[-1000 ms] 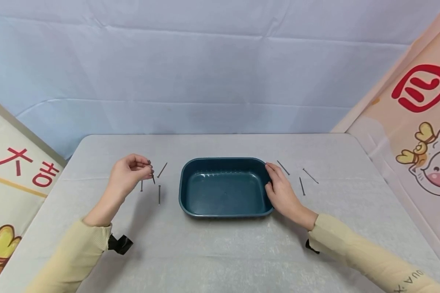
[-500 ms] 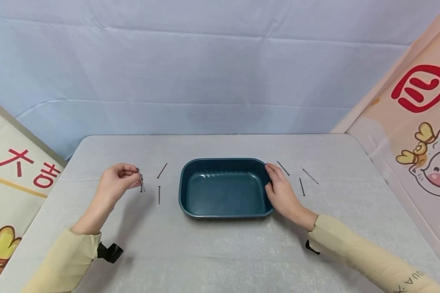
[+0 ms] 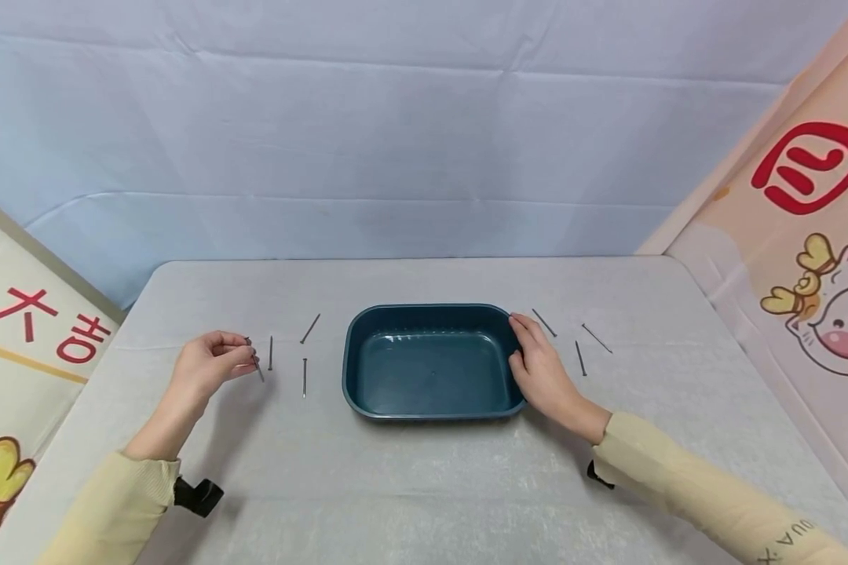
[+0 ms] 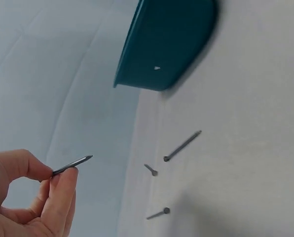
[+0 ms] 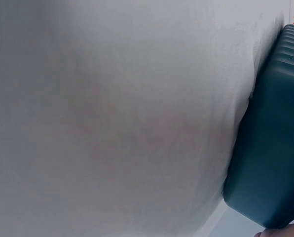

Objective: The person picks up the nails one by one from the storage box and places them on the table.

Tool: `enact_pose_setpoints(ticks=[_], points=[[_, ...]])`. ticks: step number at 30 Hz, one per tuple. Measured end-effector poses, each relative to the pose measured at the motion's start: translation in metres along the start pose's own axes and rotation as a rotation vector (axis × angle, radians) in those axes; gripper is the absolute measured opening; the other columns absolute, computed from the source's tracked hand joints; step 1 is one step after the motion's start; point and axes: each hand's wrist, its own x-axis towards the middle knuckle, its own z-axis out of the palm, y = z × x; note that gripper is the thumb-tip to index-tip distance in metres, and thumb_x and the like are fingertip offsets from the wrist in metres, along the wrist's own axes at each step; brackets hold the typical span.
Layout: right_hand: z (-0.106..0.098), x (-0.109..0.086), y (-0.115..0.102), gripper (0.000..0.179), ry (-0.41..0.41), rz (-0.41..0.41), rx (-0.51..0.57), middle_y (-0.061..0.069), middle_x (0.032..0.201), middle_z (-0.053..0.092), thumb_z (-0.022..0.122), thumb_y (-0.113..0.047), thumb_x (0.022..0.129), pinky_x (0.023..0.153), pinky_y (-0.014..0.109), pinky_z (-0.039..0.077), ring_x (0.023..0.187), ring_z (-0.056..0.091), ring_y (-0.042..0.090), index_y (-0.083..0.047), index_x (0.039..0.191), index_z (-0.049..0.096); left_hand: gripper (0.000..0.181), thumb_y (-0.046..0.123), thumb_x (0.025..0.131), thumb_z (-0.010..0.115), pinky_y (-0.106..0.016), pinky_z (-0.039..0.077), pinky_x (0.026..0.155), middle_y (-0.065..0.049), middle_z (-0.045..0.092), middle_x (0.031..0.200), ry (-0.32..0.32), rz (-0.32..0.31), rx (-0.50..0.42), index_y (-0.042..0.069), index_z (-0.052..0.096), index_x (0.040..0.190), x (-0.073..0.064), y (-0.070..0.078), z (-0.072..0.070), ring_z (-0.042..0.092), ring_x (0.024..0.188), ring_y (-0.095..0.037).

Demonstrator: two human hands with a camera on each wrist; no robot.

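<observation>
My left hand (image 3: pixel 201 367) pinches a thin metal nail (image 3: pixel 257 366) between thumb and fingers, raised over the left part of the table. Its pointed end sticks out past the fingertips in the left wrist view, where the nail (image 4: pixel 74 164) looks dark grey. Right beside that hand lies another nail (image 3: pixel 271 353) on the cloth. My right hand (image 3: pixel 546 377) grips the right end of a dark teal plastic tub (image 3: pixel 424 380), fingers over its rim. Only fingertips (image 5: pixel 285 232) of that hand show in the right wrist view, at the tub's edge.
Left of the tub lie two more nails, one slanted (image 3: pixel 310 329) and one pointing toward me (image 3: pixel 305 378). Several nails (image 3: pixel 580 358) lie right of my right hand. A grey cloth covers the table (image 3: pixel 424 486); a pale fabric backdrop (image 3: pixel 424 157) hangs behind it.
My left hand has moved left and a little nearer to me, carrying the pinched nail past the nail on the cloth. The right hand and tub stay in place.
</observation>
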Motion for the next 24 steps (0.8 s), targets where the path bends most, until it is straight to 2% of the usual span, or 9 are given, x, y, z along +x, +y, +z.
enact_pose_setpoints(ticks=[5,11,16,24], points=[[0.001,0.0,0.001,0.047,0.001,0.001,-0.002,0.024,0.138,0.031,0.042,0.007,0.086,0.097,0.049,0.036,0.125,0.035,0.035,0.015,0.132,0.034,0.03,0.003,0.087,0.053,-0.023,0.053,0.073,0.005,0.059,0.075,-0.021,-0.034,-0.031,-0.017,0.045,0.109,0.003,-0.009,-0.002,0.062,0.069,-0.001],[0.002,0.0,0.002,0.047,0.004,-0.003,-0.005,0.024,0.138,0.032,0.043,0.007,0.086,0.096,0.049,0.037,0.125,0.035,0.035,0.015,0.132,0.034,0.031,0.002,0.087,0.053,-0.02,0.053,0.07,0.005,0.059,0.075,-0.044,-0.105,-0.063,-0.017,0.045,0.11,0.009,-0.025,-0.006,0.062,0.067,-0.001],[0.003,0.001,0.002,0.048,0.008,-0.005,-0.009,0.023,0.138,0.032,0.043,0.008,0.086,0.097,0.049,0.037,0.125,0.035,0.035,0.015,0.132,0.034,0.032,0.003,0.088,0.053,-0.019,0.053,0.068,0.006,0.06,0.074,-0.045,-0.138,-0.042,-0.019,0.045,0.11,0.014,-0.038,-0.008,0.062,0.066,0.0],[0.003,0.001,0.002,0.047,0.006,-0.003,-0.006,0.024,0.138,0.031,0.043,0.008,0.086,0.097,0.049,0.036,0.125,0.035,0.035,0.015,0.132,0.034,0.031,0.004,0.088,0.052,-0.021,0.053,0.067,0.004,0.06,0.073,-0.068,-0.196,-0.023,-0.018,0.046,0.108,0.018,-0.051,-0.009,0.061,0.065,-0.001]])
